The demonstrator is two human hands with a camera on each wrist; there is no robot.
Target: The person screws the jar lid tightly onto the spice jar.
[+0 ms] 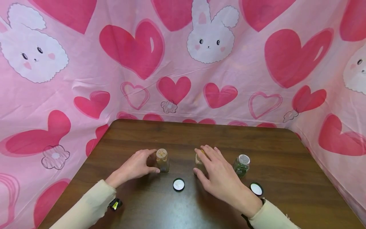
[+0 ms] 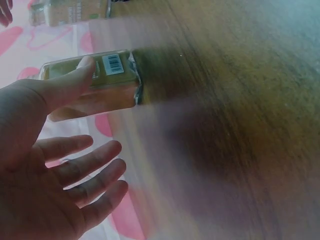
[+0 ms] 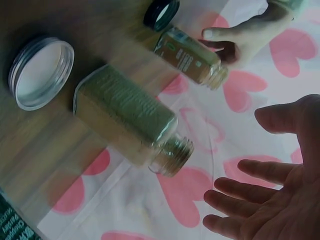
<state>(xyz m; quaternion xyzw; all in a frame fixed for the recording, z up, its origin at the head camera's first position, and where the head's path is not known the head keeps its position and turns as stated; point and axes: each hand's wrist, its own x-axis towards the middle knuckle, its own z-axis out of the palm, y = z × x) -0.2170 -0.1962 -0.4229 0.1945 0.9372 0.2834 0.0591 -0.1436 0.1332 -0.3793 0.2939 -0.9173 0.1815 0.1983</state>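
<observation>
My left hand [image 1: 136,164] reaches around the near side of a glass spice jar [image 1: 163,165] with a tan sifter top. In the left wrist view its thumb lies across this jar [image 2: 115,82] while the other fingers are spread apart; I cannot tell whether the thumb touches. My right hand [image 1: 220,175] hovers beside a second spice jar [image 1: 199,161] of tan powder, partly covering it in the head view. From the right wrist, a visible gap separates the loosely spread fingers from that jar [image 3: 125,115]. Both jars stand upright on the table.
A jar of green herbs [image 1: 241,166] with a perforated top stands right of my right hand. One round black-rimmed lid [image 1: 178,184] lies between the hands, another lid [image 1: 256,189] near my right wrist. Pink heart-patterned cloth [image 1: 177,70] hangs around the brown wooden table [image 1: 137,133].
</observation>
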